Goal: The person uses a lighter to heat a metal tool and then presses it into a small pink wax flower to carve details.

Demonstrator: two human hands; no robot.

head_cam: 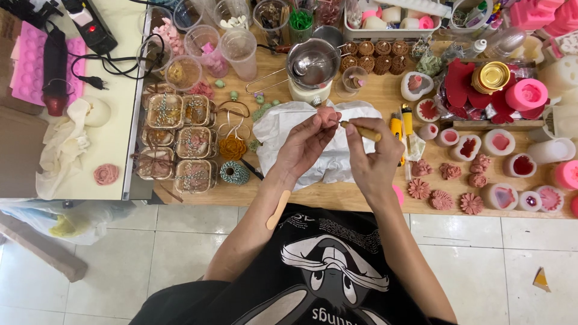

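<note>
1. While pinched between fingertips at upper centre of the frame, small pink flower-shaped wax piece (pixel 328 115), rounded and matte; left hand (pixel 304 147) closed around it from below.
2. Right hand (pixel 372 157) clamped on a slim tool with a pale wooden handle (pixel 363 131), tip touching the pink piece.
3. Directly beneath both hands: crumpled white plastic sheet (pixel 278 129), glossy and wrinkled, on a light wooden worktable (pixel 337 195).
4. Just above the hands: shiny steel melting pot with a long wire handle (pixel 310 60) on a cream base.
5. Right of centre: loose dusty-pink and rust flower castings (pixel 441 199), ribbed petals, beside round white silicone moulds (pixel 499 142) with red or pink hollows.
6. Left of centre: clear square boxes tied with striped twine (pixel 177 141), and a green-and-white twine spool (pixel 233 173).
7. Upper left: black heat gun (pixel 54 63) on a pink dimpled mould tray (pixel 24 63).
8. On the left forearm, a tan adhesive strip (pixel 278 209).
</note>
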